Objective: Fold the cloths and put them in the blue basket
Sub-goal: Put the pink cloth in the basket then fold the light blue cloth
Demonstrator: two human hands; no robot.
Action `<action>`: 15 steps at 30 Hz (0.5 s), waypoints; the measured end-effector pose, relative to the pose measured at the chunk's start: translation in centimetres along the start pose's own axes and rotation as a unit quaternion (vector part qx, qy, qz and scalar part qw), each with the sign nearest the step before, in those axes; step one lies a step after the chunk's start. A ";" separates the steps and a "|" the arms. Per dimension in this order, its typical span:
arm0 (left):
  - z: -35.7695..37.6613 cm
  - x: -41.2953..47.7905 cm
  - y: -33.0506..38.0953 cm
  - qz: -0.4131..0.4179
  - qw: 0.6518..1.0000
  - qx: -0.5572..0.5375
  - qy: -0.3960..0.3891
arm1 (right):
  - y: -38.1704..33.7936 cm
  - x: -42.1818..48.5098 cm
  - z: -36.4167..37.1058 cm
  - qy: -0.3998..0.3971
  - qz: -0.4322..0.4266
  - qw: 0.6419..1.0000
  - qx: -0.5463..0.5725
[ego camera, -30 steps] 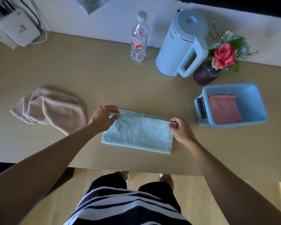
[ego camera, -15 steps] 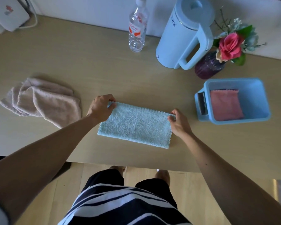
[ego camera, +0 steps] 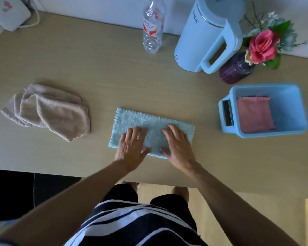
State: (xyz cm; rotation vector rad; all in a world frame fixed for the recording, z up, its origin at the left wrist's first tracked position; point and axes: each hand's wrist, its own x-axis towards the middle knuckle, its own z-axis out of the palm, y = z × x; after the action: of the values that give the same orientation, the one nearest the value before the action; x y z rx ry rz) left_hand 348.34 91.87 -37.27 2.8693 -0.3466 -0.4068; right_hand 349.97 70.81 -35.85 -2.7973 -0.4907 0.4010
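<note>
Fingers spread flat on both hands, left hand (ego camera: 132,148) and right hand (ego camera: 178,146) palm-down on the light blue terry cloth (ego camera: 151,128), folded into a long rectangle near the front edge of the pale wooden table (ego camera: 96,68). Nothing pinched. Around it, largest first: pale blue plastic kettle (ego camera: 206,36) at 1 o'clock, top cut off by the frame; blue plastic basket (ego camera: 267,110) at 3 o'clock, folded pink cloth (ego camera: 254,114) inside; crumpled beige cloths (ego camera: 48,110) at 9 o'clock, count unclear; purple vase with pink flower (ego camera: 238,68) just beside the kettle; clear water bottle (ego camera: 153,29) at 12 o'clock, cap cropped. Path from cloth to basket is bare table.
</note>
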 end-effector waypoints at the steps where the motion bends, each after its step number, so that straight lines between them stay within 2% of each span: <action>1: 0.5 -0.1 0.4 -0.012 1.000 0.012 -0.008 | 0.0 -0.4 0.3 -0.007 0.016 1.000 0.002; 4: 1.0 1.0 0.4 0.019 1.000 0.009 -0.004 | 0.6 -1.7 0.5 0.001 0.066 0.998 -0.002; 8: -0.4 4.8 -2.1 0.143 0.989 0.019 -0.029 | 0.5 -4.0 0.3 0.010 0.120 0.993 0.005; 11: -2.6 8.0 -3.3 0.201 0.974 0.079 -0.068 | -0.7 -5.4 0.2 -0.028 0.094 0.994 0.039; 13: -4.0 9.1 -3.2 0.227 0.965 0.120 -0.060 | -1.1 -5.8 -0.2 -0.067 0.051 0.994 0.073; 15: -5.1 8.8 -2.3 0.256 0.957 0.130 -0.048 | -0.7 -5.9 -0.6 -0.085 -0.017 0.995 0.055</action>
State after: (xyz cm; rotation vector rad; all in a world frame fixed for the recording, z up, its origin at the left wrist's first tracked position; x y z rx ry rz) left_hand 358.52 92.72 -35.18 2.8500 -1.2074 -0.4226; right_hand 344.58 69.20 -33.80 -2.6588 -0.5349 0.6437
